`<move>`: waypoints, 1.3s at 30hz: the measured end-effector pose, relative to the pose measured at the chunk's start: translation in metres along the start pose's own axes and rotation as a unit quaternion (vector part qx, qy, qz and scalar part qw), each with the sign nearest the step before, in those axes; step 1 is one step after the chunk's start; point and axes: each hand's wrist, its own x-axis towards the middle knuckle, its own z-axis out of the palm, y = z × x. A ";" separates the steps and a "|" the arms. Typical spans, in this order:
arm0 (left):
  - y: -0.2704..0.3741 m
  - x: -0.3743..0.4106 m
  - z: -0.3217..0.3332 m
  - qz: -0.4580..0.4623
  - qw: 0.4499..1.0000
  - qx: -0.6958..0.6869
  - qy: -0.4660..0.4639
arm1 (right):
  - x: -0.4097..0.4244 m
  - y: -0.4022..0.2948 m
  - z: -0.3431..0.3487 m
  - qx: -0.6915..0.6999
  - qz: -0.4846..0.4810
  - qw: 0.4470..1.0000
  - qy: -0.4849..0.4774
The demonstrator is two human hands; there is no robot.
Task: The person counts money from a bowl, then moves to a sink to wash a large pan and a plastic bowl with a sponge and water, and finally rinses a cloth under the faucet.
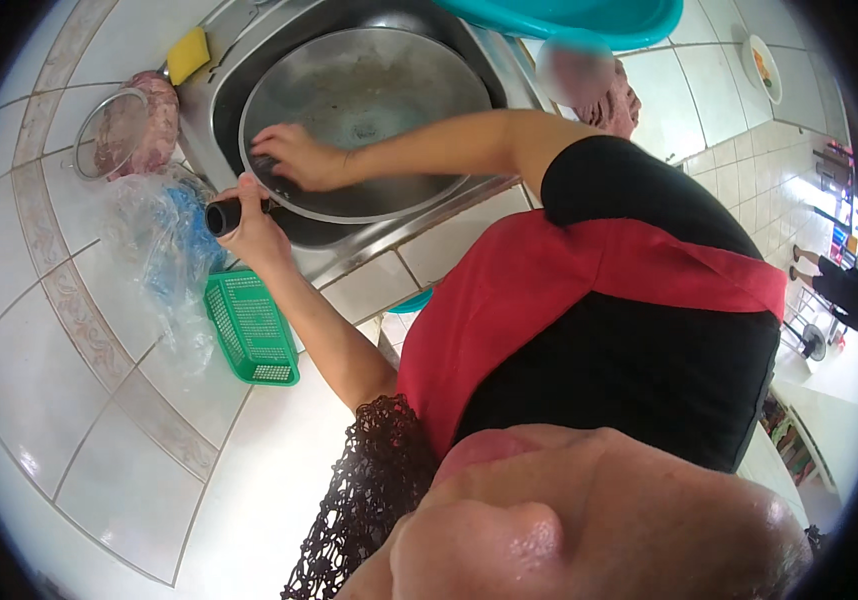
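A large round metal pan with a pale rim lies across the steel sink basin, its inside dull and brown-stained. My left hand is wrapped around the pan's black handle, thumb on top, at the sink's left edge. Inside the pan, near the handle side, my right hand presses on the metal with fingers bent. Something dark shows under those fingers. It is too blurred and covered to name, and whether the hand grips it is unclear.
A yellow sponge, wire strainer, a pink mass resembling meat, plastic bags and a green basket line the left. A teal basin and crumpled reddish-brown thing are beyond the sink. Another person is far right.
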 end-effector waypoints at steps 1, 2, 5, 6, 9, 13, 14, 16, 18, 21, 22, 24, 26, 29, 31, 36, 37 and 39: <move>0.005 0.004 0.006 0.012 0.999 0.023 -0.024 | 0.016 0.009 0.001 -0.019 -0.059 0.998 0.012; 0.012 0.012 0.019 0.023 0.998 0.020 -0.058 | 0.041 0.032 -0.006 -0.046 -0.118 0.991 0.033; 0.015 0.018 0.016 0.020 0.998 0.008 -0.056 | 0.075 0.057 -0.029 -0.139 -0.090 0.986 0.016; 0.017 0.018 0.012 0.018 0.998 0.014 -0.051 | 0.077 0.048 -0.020 -0.157 -0.119 0.980 -0.025; 0.013 0.008 0.000 0.017 0.999 0.028 -0.039 | 0.067 0.039 -0.016 -0.141 -0.144 0.977 -0.069; 0.020 0.007 0.016 0.055 0.996 0.038 -0.063 | 0.046 0.137 -0.095 -0.343 -0.008 0.936 -0.075; 0.021 0.005 0.020 0.060 0.996 0.020 -0.059 | 0.032 0.147 -0.114 -0.381 0.152 0.902 -0.138; 0.022 -0.004 0.022 0.064 0.997 0.034 -0.036 | -0.014 0.137 -0.135 -0.483 0.242 0.827 -0.153; 0.027 -0.012 0.027 0.063 0.993 0.096 -0.010 | -0.049 0.117 -0.144 -0.545 0.300 0.753 -0.214; 0.040 -0.012 0.050 0.055 0.994 0.093 0.013 | -0.067 0.062 -0.112 -0.495 0.446 0.686 -0.291; 0.040 -0.014 0.046 0.051 0.993 0.100 0.026 | -0.064 0.038 -0.109 -0.440 0.298 0.758 -0.379; 0.046 -0.019 0.043 0.045 0.992 0.117 0.035 | -0.057 0.024 -0.110 -0.324 0.140 0.843 -0.407; 0.055 -0.021 0.059 0.110 0.979 0.166 0.031 | -0.039 0.057 -0.119 -0.244 0.140 0.911 -0.300; 0.093 -0.055 0.076 0.189 0.945 0.260 0.060 | 0.037 0.040 -0.145 -0.227 0.280 0.911 -0.199; 0.112 -0.068 0.083 0.248 0.928 0.273 0.047 | 0.090 0.081 -0.149 -0.095 0.292 0.945 0.113; 0.125 -0.076 0.052 0.337 0.907 0.251 0.032 | 0.158 0.162 -0.151 0.456 0.356 0.800 0.161; 0.118 -0.071 0.048 0.317 0.918 0.232 0.048 | 0.168 0.168 -0.152 0.448 0.388 0.790 0.160; 0.108 -0.056 0.046 0.288 0.936 0.188 0.069 | 0.185 0.180 -0.168 0.286 0.372 0.868 0.162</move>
